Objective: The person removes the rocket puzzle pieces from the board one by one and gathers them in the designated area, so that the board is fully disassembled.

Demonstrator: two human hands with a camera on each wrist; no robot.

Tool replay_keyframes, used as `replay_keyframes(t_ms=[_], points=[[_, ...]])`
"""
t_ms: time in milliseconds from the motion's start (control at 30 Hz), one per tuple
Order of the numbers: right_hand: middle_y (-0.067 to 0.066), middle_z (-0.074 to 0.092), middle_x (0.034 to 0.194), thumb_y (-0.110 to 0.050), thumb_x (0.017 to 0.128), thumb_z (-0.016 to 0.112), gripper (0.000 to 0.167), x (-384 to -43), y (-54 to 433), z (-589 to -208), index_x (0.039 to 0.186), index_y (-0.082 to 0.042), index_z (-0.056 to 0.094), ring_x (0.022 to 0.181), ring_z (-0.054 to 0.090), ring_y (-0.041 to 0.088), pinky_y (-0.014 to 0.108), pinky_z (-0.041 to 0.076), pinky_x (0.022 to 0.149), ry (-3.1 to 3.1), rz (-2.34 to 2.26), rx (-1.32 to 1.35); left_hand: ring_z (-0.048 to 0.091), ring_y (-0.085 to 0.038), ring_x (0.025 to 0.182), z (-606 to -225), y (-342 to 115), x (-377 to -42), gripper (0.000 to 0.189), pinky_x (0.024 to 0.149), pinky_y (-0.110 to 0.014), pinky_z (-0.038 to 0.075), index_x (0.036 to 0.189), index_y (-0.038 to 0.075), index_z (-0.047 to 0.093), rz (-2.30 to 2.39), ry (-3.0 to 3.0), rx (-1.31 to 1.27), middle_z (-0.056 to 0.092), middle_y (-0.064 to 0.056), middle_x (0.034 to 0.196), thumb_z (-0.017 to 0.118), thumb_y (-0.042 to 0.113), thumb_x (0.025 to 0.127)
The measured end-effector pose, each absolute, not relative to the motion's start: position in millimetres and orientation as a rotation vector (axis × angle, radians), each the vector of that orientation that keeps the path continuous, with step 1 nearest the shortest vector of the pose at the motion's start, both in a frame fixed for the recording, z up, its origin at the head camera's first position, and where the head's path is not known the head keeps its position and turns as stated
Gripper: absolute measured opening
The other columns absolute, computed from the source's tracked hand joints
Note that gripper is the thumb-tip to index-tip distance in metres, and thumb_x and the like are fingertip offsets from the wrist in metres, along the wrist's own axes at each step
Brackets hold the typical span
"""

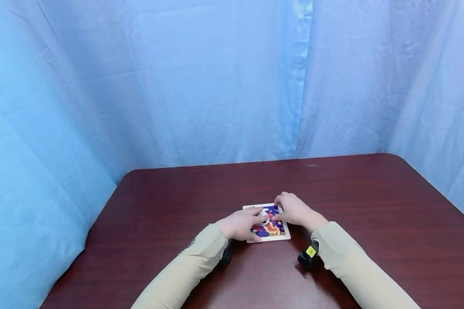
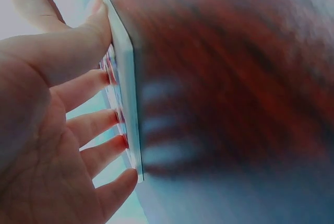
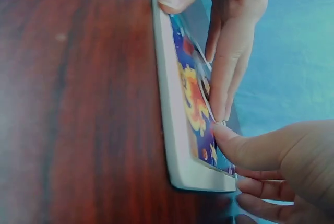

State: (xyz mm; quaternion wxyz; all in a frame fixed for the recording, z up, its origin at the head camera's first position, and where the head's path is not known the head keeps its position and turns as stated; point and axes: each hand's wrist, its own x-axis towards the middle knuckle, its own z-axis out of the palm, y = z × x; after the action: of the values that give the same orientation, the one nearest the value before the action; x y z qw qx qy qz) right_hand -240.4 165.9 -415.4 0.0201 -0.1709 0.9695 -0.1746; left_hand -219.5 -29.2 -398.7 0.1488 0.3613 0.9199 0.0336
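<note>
While one white-rimmed picture board (image 1: 272,231) lies on one dark-red table (image 1: 170,201), hand contacts number two: left hand (image 1: 240,225), fingers spread on its face, one thumb at the rim; right hand (image 1: 295,211), one thumb on the face, fingers beside the rim, pinch undeterminable.

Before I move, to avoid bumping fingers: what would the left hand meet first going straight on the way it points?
Probably the right hand: its thumb lies just beyond the fingertips of the left hand, over the picture board. Depth between them is unclear.
</note>
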Motion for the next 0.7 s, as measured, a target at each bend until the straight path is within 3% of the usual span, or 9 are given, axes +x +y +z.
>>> replay_keyframes(t_ms=[300,700], points=[[0.011,0.056,0.093,-0.025,0.078,0.077,0.037,-245.2,162.8,-409.7,0.097,-0.002,0.055,0.087,0.05,0.025,0.043,0.046,0.085,2.893,-0.561,-0.466,0.031,-0.017,0.14,-399.8,-28.6,-220.1,0.071,0.11,-0.026,0.031,0.146,0.024,0.038,0.075,2.652,1.05,0.029,-0.004,0.155,0.069,0.04,0.084],[0.004,0.053,0.077,-0.018,0.074,0.081,0.035,-249.1,171.3,-420.3,0.09,-0.006,0.052,0.072,0.048,0.017,0.031,0.043,0.068,2.897,-0.802,-0.535,0.031,-0.019,0.14,-397.8,-29.6,-218.3,0.072,0.111,-0.029,0.03,0.146,0.025,0.037,0.083,2.642,1.04,0.028,-0.005,0.155,0.069,0.039,0.084]])
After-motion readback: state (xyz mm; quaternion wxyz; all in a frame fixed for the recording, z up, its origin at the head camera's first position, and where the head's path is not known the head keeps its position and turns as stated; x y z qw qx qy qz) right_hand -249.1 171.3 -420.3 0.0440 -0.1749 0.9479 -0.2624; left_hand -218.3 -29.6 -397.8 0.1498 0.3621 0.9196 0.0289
